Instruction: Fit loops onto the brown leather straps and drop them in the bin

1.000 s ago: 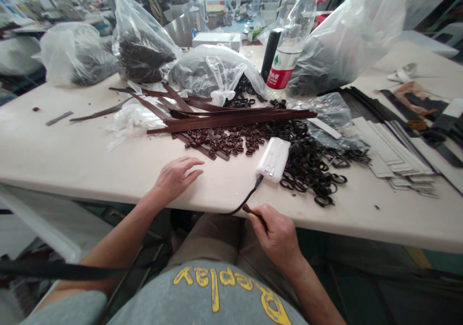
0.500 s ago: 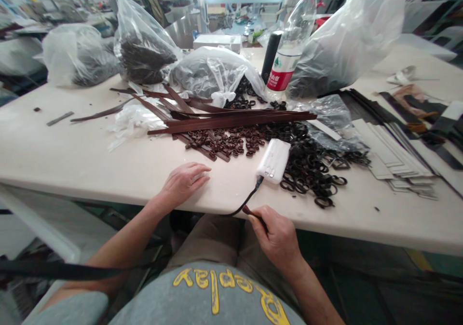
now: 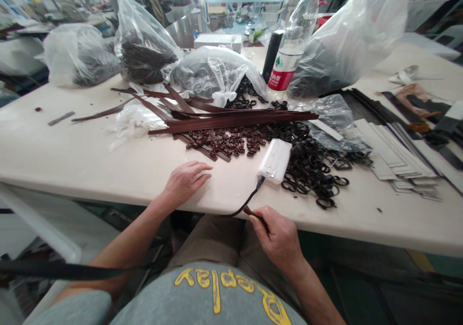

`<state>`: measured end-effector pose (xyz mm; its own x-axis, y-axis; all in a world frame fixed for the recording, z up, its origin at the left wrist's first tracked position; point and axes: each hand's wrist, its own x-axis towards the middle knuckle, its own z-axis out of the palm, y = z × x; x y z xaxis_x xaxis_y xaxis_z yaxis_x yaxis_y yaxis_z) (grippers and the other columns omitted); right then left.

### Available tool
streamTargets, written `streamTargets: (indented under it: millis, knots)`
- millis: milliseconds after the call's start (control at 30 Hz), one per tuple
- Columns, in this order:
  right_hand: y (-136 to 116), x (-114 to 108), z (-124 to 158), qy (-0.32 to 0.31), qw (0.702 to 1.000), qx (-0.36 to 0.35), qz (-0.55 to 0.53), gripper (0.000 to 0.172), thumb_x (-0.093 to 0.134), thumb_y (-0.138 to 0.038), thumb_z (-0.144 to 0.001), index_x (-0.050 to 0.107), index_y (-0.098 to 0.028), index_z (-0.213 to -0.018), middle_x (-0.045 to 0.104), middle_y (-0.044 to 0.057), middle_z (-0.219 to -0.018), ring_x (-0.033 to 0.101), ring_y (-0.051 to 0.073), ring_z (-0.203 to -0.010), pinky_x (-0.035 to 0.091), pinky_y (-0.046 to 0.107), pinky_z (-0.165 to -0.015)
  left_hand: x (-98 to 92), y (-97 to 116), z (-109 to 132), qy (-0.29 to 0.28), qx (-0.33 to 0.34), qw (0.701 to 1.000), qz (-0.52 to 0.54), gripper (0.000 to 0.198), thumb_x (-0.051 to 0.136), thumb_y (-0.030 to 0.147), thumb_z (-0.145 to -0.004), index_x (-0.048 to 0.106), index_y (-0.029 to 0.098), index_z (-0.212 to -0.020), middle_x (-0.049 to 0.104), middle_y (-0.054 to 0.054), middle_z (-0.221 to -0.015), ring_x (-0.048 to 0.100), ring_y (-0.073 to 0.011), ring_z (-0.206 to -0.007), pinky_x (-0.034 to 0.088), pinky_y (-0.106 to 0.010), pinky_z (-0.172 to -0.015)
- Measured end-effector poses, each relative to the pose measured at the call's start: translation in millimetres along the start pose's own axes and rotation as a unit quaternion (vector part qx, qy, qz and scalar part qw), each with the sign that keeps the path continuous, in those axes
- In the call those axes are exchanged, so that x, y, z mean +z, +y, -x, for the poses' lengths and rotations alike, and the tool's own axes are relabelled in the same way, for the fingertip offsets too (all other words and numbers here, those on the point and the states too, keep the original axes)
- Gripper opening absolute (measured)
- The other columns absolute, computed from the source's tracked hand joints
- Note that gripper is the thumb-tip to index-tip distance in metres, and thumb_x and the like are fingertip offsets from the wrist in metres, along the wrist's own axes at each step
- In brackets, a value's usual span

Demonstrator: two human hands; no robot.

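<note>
My left hand (image 3: pixel 184 182) rests on the table near its front edge, fingers stretched out and nothing in them. At the table's edge, my right hand (image 3: pixel 277 231) is closed on a dark brown leather strip (image 3: pixel 249 211); only its end pokes out past the thumb and the rest is hidden. Between and beyond the hands lies a white power bank (image 3: pixel 275 161) with a black cable (image 3: pixel 249 199) plugged in. Behind it spread small brown leather loops (image 3: pixel 231 142), with black loops (image 3: pixel 311 170) to the right. Long brown leather strips (image 3: pixel 231 121) lie across the pile.
Plastic bags of dark pieces (image 3: pixel 144 50) stand along the back. A red-labelled bottle (image 3: pixel 285 69) is beside a black cylinder (image 3: pixel 272 55). Flat pale strips (image 3: pixel 394 156) lie stacked at the right. The white table (image 3: pixel 90 161) ends just before my lap.
Hardly anything differs: the whole view has shifted very slightly, and both hands keep their places and grips.
</note>
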<state>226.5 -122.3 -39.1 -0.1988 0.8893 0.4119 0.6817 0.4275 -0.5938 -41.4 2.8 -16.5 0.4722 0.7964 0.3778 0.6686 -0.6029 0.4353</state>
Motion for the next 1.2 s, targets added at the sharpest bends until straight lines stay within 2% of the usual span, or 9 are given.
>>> streamTargets:
  millis: [367, 533, 800, 933, 1200]
  knots:
    - [1, 0, -1, -0.003, 1.0, -0.001, 0.0, 0.014, 0.05, -0.023, -0.101, 0.059, -0.018, -0.09, 0.06, 0.0, -0.075, 0.058, 0.015, -0.066, 0.038, 0.027, -0.062, -1.5, -1, -2, -0.006, 0.001, 1.0, 0.006, 0.016, 0.059, 0.026, -0.095, 0.071, 0.021, -0.105, 0.073, -0.007, -0.103, 0.069, -0.0241, -0.092, 0.054, -0.036, -0.086]
    - [4, -3, -1, 0.002, 1.0, 0.006, -0.009, 0.012, 0.051, -0.022, -0.1, 0.059, -0.019, -0.091, 0.06, 0.0, -0.075, 0.059, 0.015, -0.066, 0.039, 0.026, -0.063, -1.7, -1, -11, 0.01, 0.017, 1.0, 0.016, 0.015, 0.06, 0.025, -0.095, 0.071, 0.021, -0.104, 0.074, -0.007, -0.102, 0.07, -0.0237, -0.091, 0.054, -0.035, -0.086]
    - [13, -12, -11, 0.055, 0.998, 0.028, -0.019, 0.008, 0.055, -0.021, -0.097, 0.058, -0.02, -0.089, 0.06, -0.002, -0.074, 0.058, 0.012, -0.065, 0.041, 0.023, -0.062, 16.8, -6, -19, 0.038, 0.027, 0.998, 0.039, 0.017, 0.056, 0.025, -0.097, 0.073, 0.02, -0.099, 0.075, -0.007, -0.097, 0.07, -0.0227, -0.087, 0.054, -0.034, -0.082]
    - [17, -12, -12, 0.059, 0.997, 0.038, -0.026, 0.009, 0.057, -0.023, -0.096, 0.058, -0.02, -0.088, 0.061, -0.002, -0.074, 0.058, 0.013, -0.064, 0.042, 0.024, -0.062, 21.1, -6, -17, 0.071, 0.017, 0.995, 0.073, 0.016, 0.057, 0.023, -0.096, 0.073, 0.021, -0.098, 0.075, -0.007, -0.094, 0.07, -0.0221, -0.085, 0.053, -0.033, -0.08]
    - [18, -13, -9, 0.071, 0.996, 0.037, -0.033, 0.01, 0.056, -0.022, -0.095, 0.058, -0.021, -0.086, 0.064, 0.0, -0.074, 0.06, 0.015, -0.064, 0.044, 0.026, -0.06, 14.3, -1, -16, 0.148, 0.004, 0.981, 0.124, 0.012, 0.062, 0.022, -0.094, 0.074, 0.02, -0.094, 0.075, -0.006, -0.09, 0.07, -0.0197, -0.08, 0.054, -0.03, -0.076]
